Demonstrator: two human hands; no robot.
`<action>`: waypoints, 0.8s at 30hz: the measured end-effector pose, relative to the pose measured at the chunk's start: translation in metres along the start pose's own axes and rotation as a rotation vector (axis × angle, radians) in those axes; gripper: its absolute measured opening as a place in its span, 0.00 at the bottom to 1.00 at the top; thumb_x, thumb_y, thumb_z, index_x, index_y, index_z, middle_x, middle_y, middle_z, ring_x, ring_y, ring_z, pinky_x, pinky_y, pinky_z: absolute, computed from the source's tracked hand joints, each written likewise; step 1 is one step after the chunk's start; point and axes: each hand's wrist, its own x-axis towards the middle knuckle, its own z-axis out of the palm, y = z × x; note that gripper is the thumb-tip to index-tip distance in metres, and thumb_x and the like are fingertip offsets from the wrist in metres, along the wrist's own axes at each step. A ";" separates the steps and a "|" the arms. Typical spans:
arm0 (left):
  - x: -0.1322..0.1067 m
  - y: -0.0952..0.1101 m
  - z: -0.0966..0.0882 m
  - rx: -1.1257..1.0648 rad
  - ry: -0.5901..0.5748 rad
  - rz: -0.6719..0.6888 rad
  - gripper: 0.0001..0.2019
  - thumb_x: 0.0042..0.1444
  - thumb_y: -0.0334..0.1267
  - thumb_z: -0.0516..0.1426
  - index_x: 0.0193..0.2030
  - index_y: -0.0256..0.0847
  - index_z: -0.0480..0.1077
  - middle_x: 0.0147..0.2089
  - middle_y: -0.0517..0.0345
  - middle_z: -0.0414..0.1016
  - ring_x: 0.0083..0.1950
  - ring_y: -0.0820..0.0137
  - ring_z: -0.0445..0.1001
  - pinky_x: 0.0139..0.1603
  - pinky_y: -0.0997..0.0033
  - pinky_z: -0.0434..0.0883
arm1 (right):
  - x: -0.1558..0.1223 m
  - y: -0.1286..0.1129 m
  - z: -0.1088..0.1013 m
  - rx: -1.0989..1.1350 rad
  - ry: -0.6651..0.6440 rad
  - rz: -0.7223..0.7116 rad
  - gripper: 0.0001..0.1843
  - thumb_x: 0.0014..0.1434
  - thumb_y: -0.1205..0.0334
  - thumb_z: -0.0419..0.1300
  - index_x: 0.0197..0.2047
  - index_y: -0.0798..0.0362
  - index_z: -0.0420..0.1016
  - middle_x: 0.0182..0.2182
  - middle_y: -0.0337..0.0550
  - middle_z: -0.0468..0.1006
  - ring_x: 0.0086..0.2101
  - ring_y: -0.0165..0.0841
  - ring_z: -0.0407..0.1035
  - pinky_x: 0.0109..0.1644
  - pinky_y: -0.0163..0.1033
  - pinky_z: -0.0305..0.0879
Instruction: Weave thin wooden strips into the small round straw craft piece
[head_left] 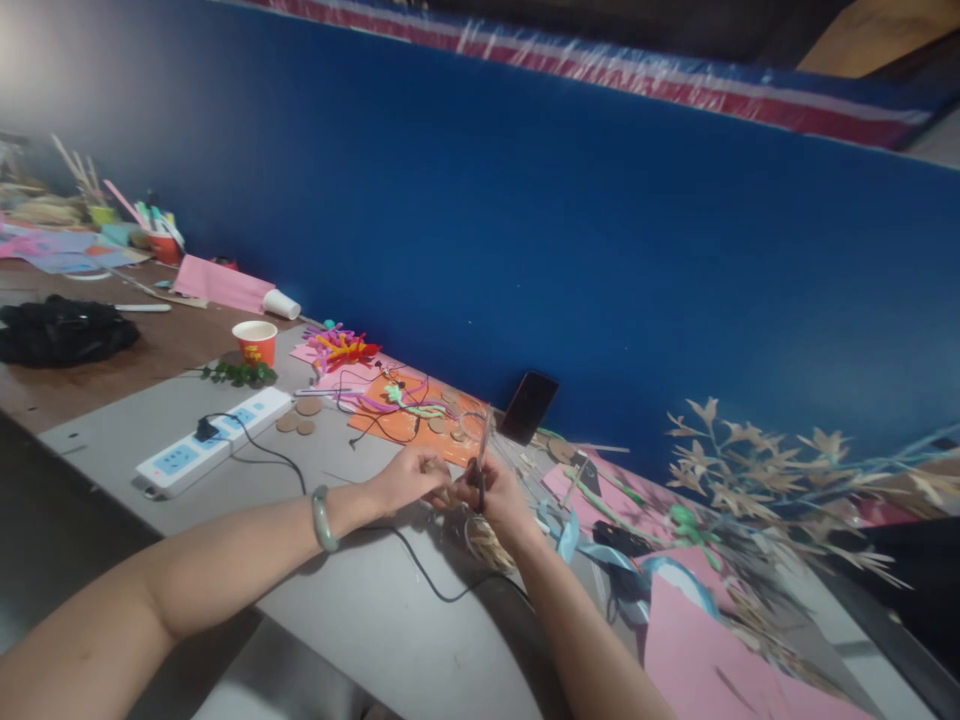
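My left hand (415,480), below a pale green bangle (324,520), is closed in a pinch over the grey table (360,600). Whatever sits between its fingers is too small to make out. Close beside it, my right hand (504,503) grips scissors (484,450), dark at the handles, with the blades pointing up and away. Under my hands lies a bundle of pale straw-like strands (487,545). Beyond them is an orange sheet (375,428) with green and purple fuzzy stems and round wooden slices on it.
A white power strip (214,440) with a black cord lies left, near a red paper cup (256,343). A phone (529,406) leans on the blue partition (480,220). Pink sheets (712,650), blue ribbon (570,535) and dried-leaf stems (720,450) crowd the right.
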 end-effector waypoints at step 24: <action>0.008 -0.002 -0.002 -0.161 0.117 -0.040 0.11 0.49 0.41 0.56 0.23 0.34 0.66 0.23 0.57 0.70 0.25 0.72 0.72 0.32 0.68 0.75 | 0.008 0.008 -0.012 0.025 0.040 0.056 0.22 0.34 0.56 0.72 0.25 0.52 0.63 0.18 0.31 0.68 0.18 0.24 0.59 0.19 0.31 0.54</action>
